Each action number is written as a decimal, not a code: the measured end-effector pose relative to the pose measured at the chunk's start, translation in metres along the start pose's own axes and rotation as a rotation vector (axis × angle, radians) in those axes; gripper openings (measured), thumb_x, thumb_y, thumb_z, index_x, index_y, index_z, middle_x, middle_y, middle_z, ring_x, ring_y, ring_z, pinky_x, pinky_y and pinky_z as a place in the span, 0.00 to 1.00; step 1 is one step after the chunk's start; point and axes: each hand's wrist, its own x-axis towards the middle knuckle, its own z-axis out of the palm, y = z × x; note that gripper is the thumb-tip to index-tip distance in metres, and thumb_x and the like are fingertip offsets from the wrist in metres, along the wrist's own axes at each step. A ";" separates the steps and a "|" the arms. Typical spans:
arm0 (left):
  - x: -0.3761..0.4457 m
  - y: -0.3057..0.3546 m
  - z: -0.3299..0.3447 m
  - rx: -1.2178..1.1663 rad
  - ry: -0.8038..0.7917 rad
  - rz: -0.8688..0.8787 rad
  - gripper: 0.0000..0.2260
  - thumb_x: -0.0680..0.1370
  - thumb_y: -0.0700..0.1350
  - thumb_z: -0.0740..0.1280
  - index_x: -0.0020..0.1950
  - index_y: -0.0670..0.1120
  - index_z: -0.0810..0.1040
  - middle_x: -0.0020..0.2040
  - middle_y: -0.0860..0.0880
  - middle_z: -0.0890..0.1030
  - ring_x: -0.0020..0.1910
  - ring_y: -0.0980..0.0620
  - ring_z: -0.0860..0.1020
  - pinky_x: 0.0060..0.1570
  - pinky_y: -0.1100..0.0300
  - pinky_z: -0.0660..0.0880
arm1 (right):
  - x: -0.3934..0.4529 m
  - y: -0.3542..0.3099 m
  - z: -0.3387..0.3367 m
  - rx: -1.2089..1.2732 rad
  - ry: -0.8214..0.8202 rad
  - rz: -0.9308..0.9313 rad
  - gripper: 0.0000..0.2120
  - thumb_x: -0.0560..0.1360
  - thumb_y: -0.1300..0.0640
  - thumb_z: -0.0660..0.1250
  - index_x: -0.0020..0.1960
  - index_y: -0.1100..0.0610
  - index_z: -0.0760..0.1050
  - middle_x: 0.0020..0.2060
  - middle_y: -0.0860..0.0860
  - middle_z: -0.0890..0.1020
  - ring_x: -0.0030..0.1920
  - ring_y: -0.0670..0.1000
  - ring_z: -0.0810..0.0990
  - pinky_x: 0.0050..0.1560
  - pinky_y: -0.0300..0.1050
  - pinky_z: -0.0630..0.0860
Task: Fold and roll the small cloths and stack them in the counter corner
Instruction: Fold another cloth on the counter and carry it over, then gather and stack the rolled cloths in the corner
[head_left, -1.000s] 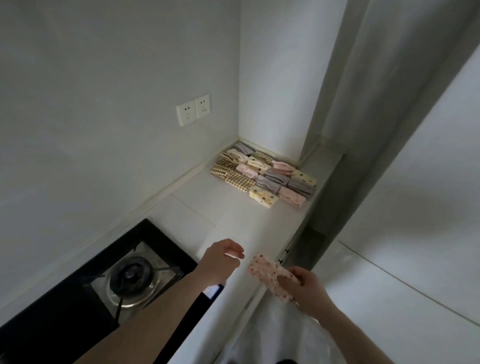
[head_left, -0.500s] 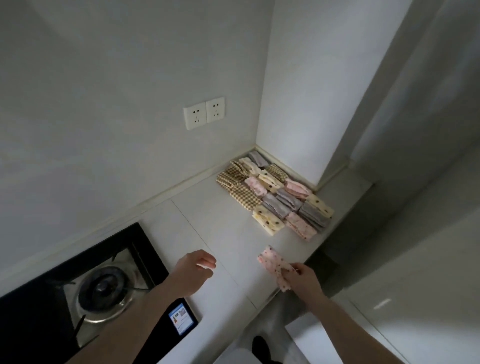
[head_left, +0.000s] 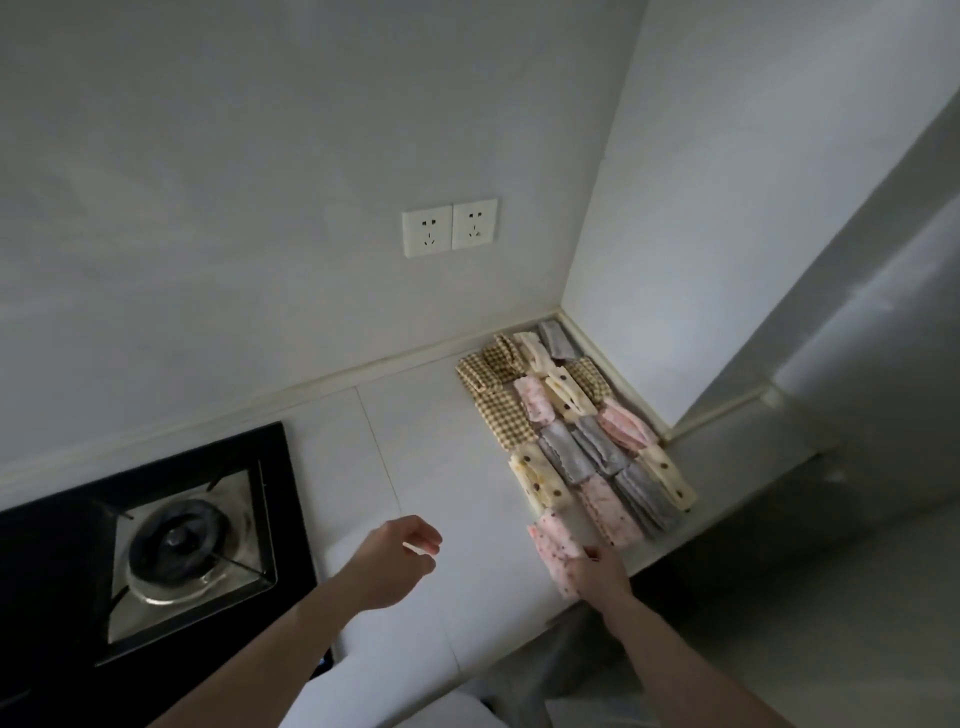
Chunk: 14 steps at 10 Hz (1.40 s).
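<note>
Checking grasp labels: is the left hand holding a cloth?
No. The left hand hangs over bare counter with loosely curled fingers and nothing in it; the pink cloth is in the right hand.

Soft woven cloth in the rolled cloths (head_left: 571, 431): gingham, dotted cream, plain grey, pink print (head_left: 556, 551). Smooth, pale, faintly sheened stone or tile on the bench (head_left: 441, 441). Glossy black glass round the hob (head_left: 156, 545), brushed metal at its burner. Matt painted walls; glossy white plastic sockets (head_left: 449, 226).

pink cloth (head_left: 555, 552): carried forward to the stack (head_left: 576, 441) | right hand (head_left: 600, 574): reached forward
</note>
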 end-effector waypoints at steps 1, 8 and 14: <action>0.002 -0.001 0.009 -0.028 -0.018 -0.035 0.08 0.77 0.42 0.71 0.53 0.53 0.81 0.50 0.58 0.84 0.47 0.56 0.83 0.39 0.67 0.77 | -0.008 -0.012 0.003 -0.069 -0.076 -0.032 0.06 0.80 0.67 0.63 0.54 0.67 0.78 0.37 0.49 0.79 0.35 0.44 0.77 0.28 0.30 0.72; 0.072 0.016 0.032 -0.690 -0.110 -0.250 0.11 0.79 0.42 0.72 0.61 0.43 0.81 0.52 0.46 0.87 0.52 0.48 0.86 0.53 0.54 0.83 | -0.017 -0.075 0.037 -0.128 -0.438 -0.204 0.18 0.71 0.50 0.78 0.57 0.54 0.79 0.47 0.50 0.87 0.51 0.55 0.87 0.51 0.44 0.84; 0.227 0.080 -0.032 -0.770 0.174 -0.213 0.09 0.82 0.39 0.65 0.62 0.42 0.79 0.54 0.45 0.85 0.49 0.50 0.84 0.40 0.60 0.80 | 0.169 -0.225 0.046 -0.567 0.002 -0.640 0.31 0.80 0.40 0.63 0.78 0.52 0.65 0.75 0.53 0.69 0.74 0.60 0.68 0.74 0.57 0.66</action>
